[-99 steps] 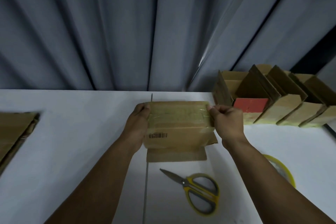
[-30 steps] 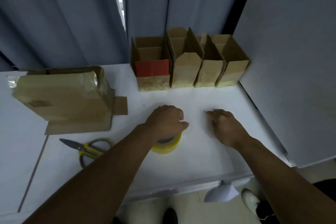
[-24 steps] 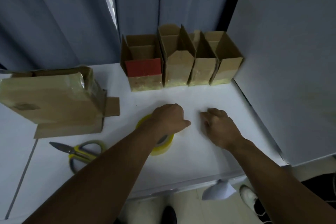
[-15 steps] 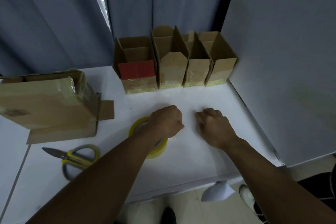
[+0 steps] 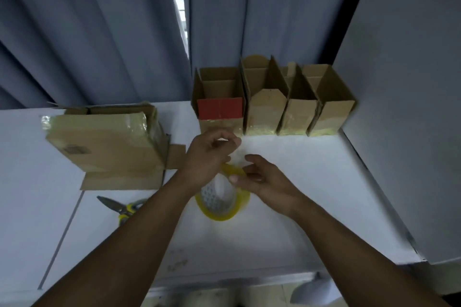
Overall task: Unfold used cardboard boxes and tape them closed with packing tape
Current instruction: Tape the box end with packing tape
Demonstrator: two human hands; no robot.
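A yellow roll of packing tape (image 5: 222, 207) stands tilted on its edge over the white table (image 5: 294, 182), its hole facing me. My left hand (image 5: 208, 157) grips the roll's upper left rim with curled fingers. My right hand (image 5: 262, 179) pinches the upper right rim, thumb on top. A cardboard box (image 5: 104, 142) with shiny tape along its top edge lies to the left, one flap spread flat on the table in front of it. Neither hand touches it.
Yellow-handled scissors (image 5: 122, 207) lie left of the roll, partly under my left forearm. Several open-topped cardboard boxes (image 5: 274, 109) stand in a row at the back, one with a red front. A grey panel (image 5: 404, 107) walls the right side; curtains hang behind.
The roll lay flat under my left hand; now it is tipped up between both hands. My right hand has left the table and taken the rim.
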